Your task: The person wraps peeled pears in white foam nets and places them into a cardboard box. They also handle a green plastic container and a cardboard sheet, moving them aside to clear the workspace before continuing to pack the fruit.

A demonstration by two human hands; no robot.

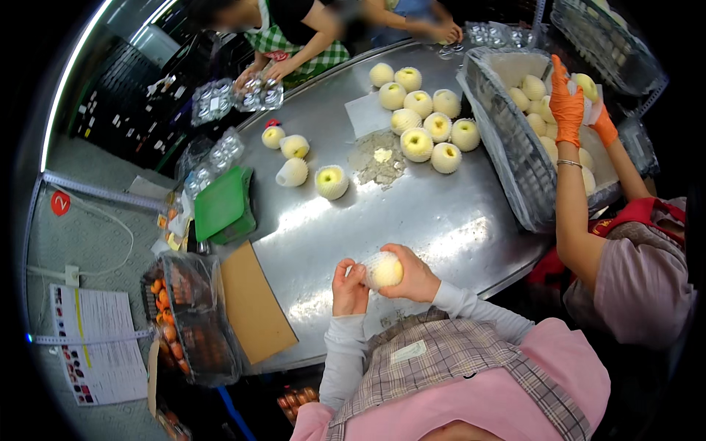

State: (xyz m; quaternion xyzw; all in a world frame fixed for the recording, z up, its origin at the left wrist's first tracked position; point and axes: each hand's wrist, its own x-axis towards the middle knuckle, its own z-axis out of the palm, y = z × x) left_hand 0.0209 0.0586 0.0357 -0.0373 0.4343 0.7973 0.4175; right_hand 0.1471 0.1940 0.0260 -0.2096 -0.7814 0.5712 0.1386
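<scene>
My right hand (415,275) grips a pale yellow-green fruit in a white foam net (380,270), low over the near part of the steel table. At the fruit's left side, my left hand (351,286) pinches the net's edge between thumb and fingers. Beyond my hands, several net-wrapped fruits (416,144) stand in a group beside the crate. A smaller group lies to the left, with one netted fruit (331,182) nearest me. Wet-looking residue with a pale scrap (383,155) lies between the groups.
A plastic-lined crate (510,149) holds more netted fruit; a co-worker's orange-gloved hands (568,107) are over it. Two people work across the steel table (309,231), near clear plastic trays (259,95). At left are a green container (225,206), cardboard (256,303) and a crate (193,320).
</scene>
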